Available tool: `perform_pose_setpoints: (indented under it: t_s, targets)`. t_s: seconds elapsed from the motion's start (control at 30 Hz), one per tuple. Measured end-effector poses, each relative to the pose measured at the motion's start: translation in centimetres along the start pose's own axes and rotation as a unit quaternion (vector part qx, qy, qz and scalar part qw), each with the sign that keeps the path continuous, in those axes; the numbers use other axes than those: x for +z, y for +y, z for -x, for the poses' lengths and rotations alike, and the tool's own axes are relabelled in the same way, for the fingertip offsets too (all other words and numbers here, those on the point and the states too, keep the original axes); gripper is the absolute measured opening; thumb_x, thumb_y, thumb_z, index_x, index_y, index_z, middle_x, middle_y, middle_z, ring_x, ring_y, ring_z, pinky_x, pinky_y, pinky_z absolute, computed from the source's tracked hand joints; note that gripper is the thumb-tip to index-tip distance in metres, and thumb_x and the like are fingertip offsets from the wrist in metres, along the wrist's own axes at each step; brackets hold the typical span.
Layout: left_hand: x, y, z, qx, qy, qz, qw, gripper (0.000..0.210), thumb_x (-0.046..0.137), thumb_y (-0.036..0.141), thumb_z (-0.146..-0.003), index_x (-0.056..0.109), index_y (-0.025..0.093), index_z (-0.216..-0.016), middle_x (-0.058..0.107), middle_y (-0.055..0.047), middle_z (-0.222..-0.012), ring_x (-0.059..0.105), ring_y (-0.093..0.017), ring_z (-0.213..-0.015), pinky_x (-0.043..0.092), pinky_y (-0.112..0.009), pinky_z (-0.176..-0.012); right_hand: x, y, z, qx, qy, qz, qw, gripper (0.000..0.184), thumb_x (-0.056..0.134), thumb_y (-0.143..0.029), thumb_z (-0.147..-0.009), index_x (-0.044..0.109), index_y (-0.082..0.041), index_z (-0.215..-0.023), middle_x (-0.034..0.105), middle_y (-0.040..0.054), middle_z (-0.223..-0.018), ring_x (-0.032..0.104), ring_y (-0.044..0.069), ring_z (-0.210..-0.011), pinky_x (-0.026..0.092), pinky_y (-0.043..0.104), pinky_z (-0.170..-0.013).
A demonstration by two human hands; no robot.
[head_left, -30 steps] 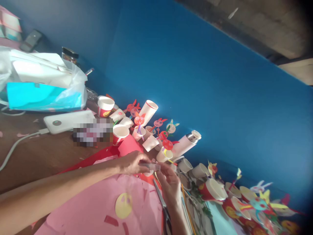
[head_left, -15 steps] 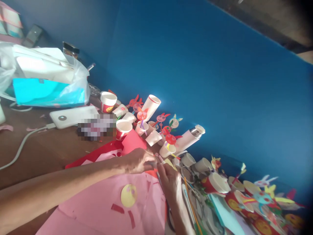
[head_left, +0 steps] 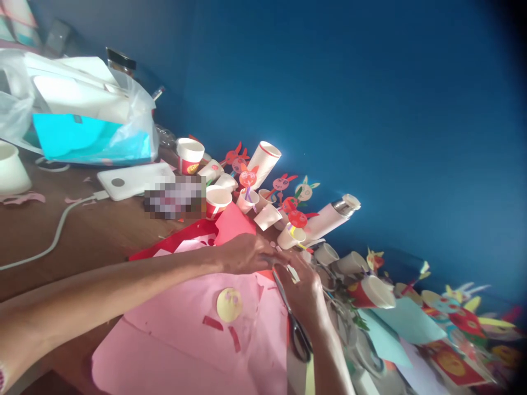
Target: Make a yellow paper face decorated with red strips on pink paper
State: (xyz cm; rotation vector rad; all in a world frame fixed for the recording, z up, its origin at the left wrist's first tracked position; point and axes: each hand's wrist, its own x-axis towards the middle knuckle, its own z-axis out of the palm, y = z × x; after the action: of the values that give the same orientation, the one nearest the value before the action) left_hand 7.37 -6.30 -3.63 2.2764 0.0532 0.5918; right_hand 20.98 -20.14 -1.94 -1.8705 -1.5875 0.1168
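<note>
My left hand [head_left: 247, 253] and my right hand [head_left: 303, 282] meet fingertip to fingertip above the far edge of a pink paper sheet [head_left: 181, 340]. The fingers of both are closed in a pinch; what they hold is too small or hidden. Pale yellow paper [head_left: 293, 273] shows at my right fingers, perhaps behind them. Scissors [head_left: 300, 337] lie partly under my right wrist. On the pink sheet rests a yellow paper disc [head_left: 229, 305] with two small pink spots, and below it are two red paper strips [head_left: 213, 323]. Red paper [head_left: 234, 224] lies behind my left hand.
Paper cups with paper animal faces [head_left: 297, 219] stand along the blue wall. A thermos [head_left: 333, 215] leans behind them. More cups and blue paper sheets [head_left: 407, 321] crowd the right. Left are a white power bank [head_left: 140, 178] with a cable and a plastic bag [head_left: 135, 120].
The whole view has shifted, so things sit further right and slightly higher. My hands are still together, the right hand turned flatter over the left fingertips. More of the scissors shows.
</note>
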Motion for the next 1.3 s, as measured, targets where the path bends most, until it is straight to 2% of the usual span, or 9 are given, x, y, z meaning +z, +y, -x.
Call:
perform_pose_setpoints:
  t_s: [0.2, 0.37, 0.47, 0.6, 0.8, 0.87, 1.03, 1.2, 1.3]
  targets:
    - [0.4, -0.1, 0.2, 0.018, 0.004, -0.005, 1.000, 0.018, 0.055, 0.028, -0.090, 0.069, 0.019, -0.095, 0.069, -0.002, -0.093, 0.063, -0.015, -0.083, 0.041, -0.021, -0.069, 0.8, 0.1, 0.2, 0.077, 0.041, 0.030, 0.996, 0.038, 0.041, -0.046, -0.093, 0.068, -0.018, -0.093, 0.061, -0.0005, -0.053, 0.059, 0.016, -0.051, 0.043, 0.025, -0.054]
    - [-0.1, -0.3, 0.0, -0.008, 0.000, -0.011, 1.000, 0.026, 0.054, 0.036, -0.090, 0.070, 0.017, -0.097, 0.068, -0.006, -0.094, 0.063, -0.017, -0.080, 0.041, -0.023, -0.067, -0.2, -0.1, 0.3, 0.046, -0.001, -0.009, 0.999, 0.035, 0.052, -0.045, -0.088, 0.060, -0.022, -0.114, 0.070, 0.0050, -0.098, 0.065, 0.018, -0.081, 0.048, 0.026, -0.070]
    - [0.1, -0.3, 0.1, 0.010, -0.002, -0.008, 1.000, 0.029, 0.051, 0.037, -0.092, 0.069, 0.016, -0.100, 0.068, -0.007, -0.095, 0.063, -0.017, -0.082, 0.042, -0.023, -0.070, -0.2, 0.1, 0.2, 0.060, -0.002, 0.009, 0.998, 0.028, 0.054, -0.045, -0.087, 0.066, -0.021, -0.094, 0.070, 0.0035, -0.084, 0.063, 0.017, -0.074, 0.046, 0.025, -0.065]
    - [0.4, -0.2, 0.2, 0.027, 0.027, -0.014, 0.999, 0.033, 0.048, 0.041, -0.093, 0.069, 0.016, -0.098, 0.068, -0.007, -0.091, 0.062, -0.016, -0.078, 0.042, -0.024, -0.069, -0.3, 0.1, 0.1, 0.097, 0.010, 0.032, 0.995, 0.052, 0.036, -0.051, -0.093, 0.060, -0.019, -0.060, 0.058, 0.0015, -0.053, 0.056, 0.016, -0.054, 0.039, 0.025, -0.053]
    - [0.5, -0.5, 0.1, -0.008, 0.028, 0.014, 0.999, 0.036, 0.049, 0.047, -0.092, 0.069, 0.019, -0.102, 0.068, -0.004, -0.097, 0.064, -0.017, -0.087, 0.042, -0.023, -0.072, -0.6, -0.3, 0.0, 0.047, -0.002, -0.031, 0.998, 0.034, 0.059, -0.042, -0.083, 0.063, -0.021, -0.109, 0.070, 0.0029, -0.091, 0.064, 0.017, -0.079, 0.047, 0.024, -0.071]
    - [0.7, -0.6, 0.1, 0.014, 0.041, -0.023, 0.999, 0.033, 0.048, 0.043, -0.093, 0.068, 0.019, -0.103, 0.068, -0.005, -0.098, 0.063, -0.018, -0.090, 0.043, -0.024, -0.076, -0.1, -0.3, -0.1, 0.056, 0.026, -0.022, 0.998, 0.025, 0.058, -0.043, -0.083, 0.067, -0.020, -0.088, 0.066, -0.0001, -0.071, 0.060, 0.015, -0.067, 0.043, 0.023, -0.062]
    - [1.1, -0.4, 0.4, 0.047, 0.063, -0.123, 0.989, 0.031, 0.044, 0.039, -0.095, 0.068, 0.019, -0.098, 0.067, -0.007, -0.101, 0.060, -0.017, -0.092, 0.043, -0.024, -0.075, 0.8, -0.2, -0.1, 0.079, 0.049, -0.018, 0.995, 0.055, 0.039, -0.053, -0.092, 0.049, -0.020, -0.048, 0.041, -0.0043, -0.041, 0.043, 0.011, -0.042, 0.029, 0.022, -0.044]
    - [0.8, -0.2, 0.3, 0.015, 0.054, -0.074, 0.996, 0.028, 0.050, 0.039, -0.092, 0.066, 0.020, -0.104, 0.067, -0.005, -0.098, 0.062, -0.018, -0.090, 0.043, -0.023, -0.075, -0.4, -0.6, 0.2, 0.044, 0.009, -0.028, 0.999, 0.037, 0.051, -0.052, -0.087, 0.066, -0.021, -0.101, 0.070, 0.0037, -0.087, 0.064, 0.018, -0.076, 0.047, 0.025, -0.069]
    - [0.7, 0.0, 0.3, 0.001, 0.046, -0.052, 0.998, 0.025, 0.051, 0.038, -0.091, 0.068, 0.021, -0.098, 0.068, -0.004, -0.093, 0.062, -0.018, -0.088, 0.042, -0.023, -0.072, -0.5, -0.7, 0.3, 0.042, 0.007, -0.017, 0.999, 0.030, 0.060, -0.042, -0.083, 0.065, -0.022, -0.105, 0.070, 0.0034, -0.091, 0.063, 0.018, -0.083, 0.047, 0.026, -0.075]
